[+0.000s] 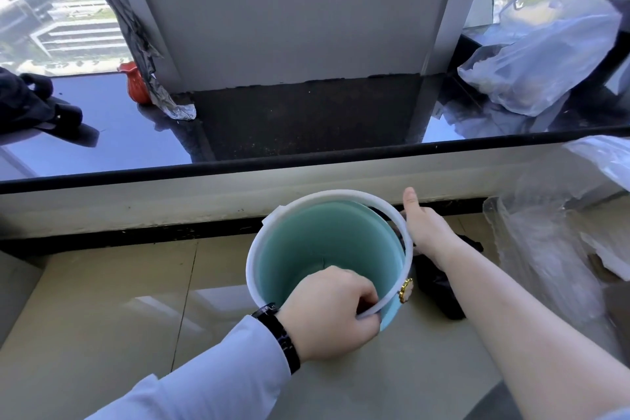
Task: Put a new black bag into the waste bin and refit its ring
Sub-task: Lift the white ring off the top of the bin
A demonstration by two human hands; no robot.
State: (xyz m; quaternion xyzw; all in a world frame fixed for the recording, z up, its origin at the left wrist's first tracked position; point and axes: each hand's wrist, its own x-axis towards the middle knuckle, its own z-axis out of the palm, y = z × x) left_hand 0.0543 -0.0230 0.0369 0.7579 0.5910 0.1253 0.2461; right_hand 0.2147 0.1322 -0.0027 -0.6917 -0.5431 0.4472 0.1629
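Observation:
A teal waste bin (327,242) stands on the tiled floor below the window sill, with no bag inside. A white ring (254,249) sits tilted over its mouth, lifted at the near side. My left hand (335,314) grips the ring's near edge. My right hand (426,225) holds the ring's far right side, thumb pointing up. A crumpled black bag (439,286) lies on the floor right of the bin, partly hidden under my right forearm.
A dark window sill (306,160) runs across just behind the bin. On it sit a red vase (135,82), dark cloth (27,102) at left and a clear plastic bag (538,54) at right. More clear plastic (552,249) is piled on the floor at right.

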